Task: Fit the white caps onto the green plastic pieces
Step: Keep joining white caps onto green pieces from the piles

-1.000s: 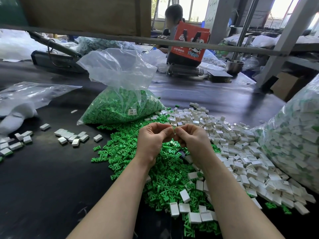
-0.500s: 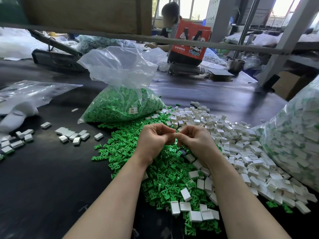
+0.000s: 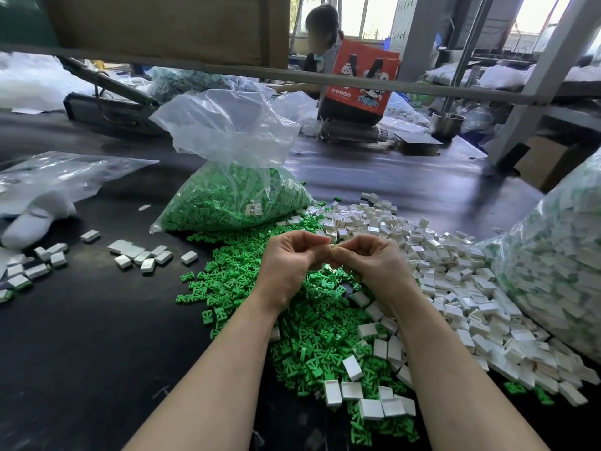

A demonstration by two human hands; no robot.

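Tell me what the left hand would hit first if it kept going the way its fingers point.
The left hand points its curled fingers rightward at the right hand. Their fingertips already meet, so that hand comes first.

Very little has changed over the last second. The left hand (image 3: 287, 266) and right hand (image 3: 370, 265) remain raised together above the green pieces (image 3: 305, 323), fingertips meeting on a small item too hidden to name; the knuckles have closed in slightly tighter. In the background, the person (image 3: 320, 34) behind the red bag (image 3: 359, 81) has shifted position.
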